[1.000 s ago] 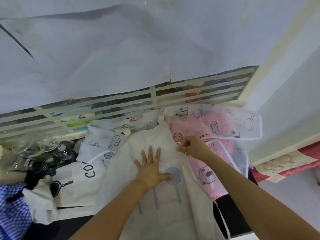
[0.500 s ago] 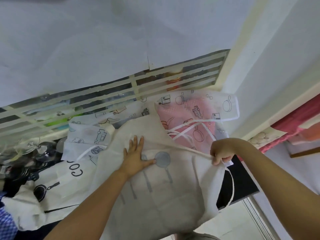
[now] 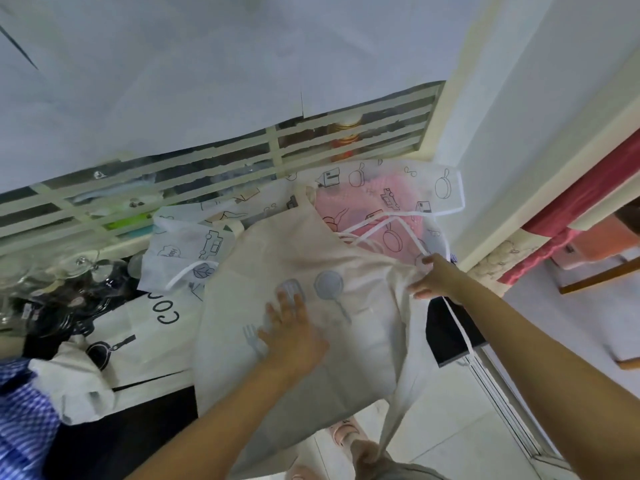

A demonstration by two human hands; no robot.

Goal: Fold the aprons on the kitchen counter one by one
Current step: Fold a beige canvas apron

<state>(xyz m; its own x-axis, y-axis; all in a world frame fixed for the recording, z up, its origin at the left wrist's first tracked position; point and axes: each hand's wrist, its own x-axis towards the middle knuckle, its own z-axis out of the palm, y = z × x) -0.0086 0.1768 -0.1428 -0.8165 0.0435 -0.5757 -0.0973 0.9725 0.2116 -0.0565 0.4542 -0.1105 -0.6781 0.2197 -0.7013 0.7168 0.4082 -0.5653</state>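
The dark counter (image 3: 446,341) is carrying a heap of aprons below a slatted window. The cream apron (image 3: 311,258), printed with grey kitchen tools, is lying on top in the middle, its lower part hanging over the front edge of the counter. A white apron with black lettering (image 3: 152,327) is lying just left of it, partly tucked under it. A pink apron (image 3: 346,206) under a sheer printed layer is sitting behind it to the right, and a small white printed apron (image 3: 187,251) is sitting behind it to the left. A blue checked cloth (image 3: 20,410) is bunching at the far left edge.

The left hand (image 3: 294,337) is pressing flat on the cream apron with fingers spread wide. The right hand (image 3: 433,278) is pinching the cream apron's right edge, lifting it slightly. A thin white strap (image 3: 460,327) is dangling below that hand over the counter's end.
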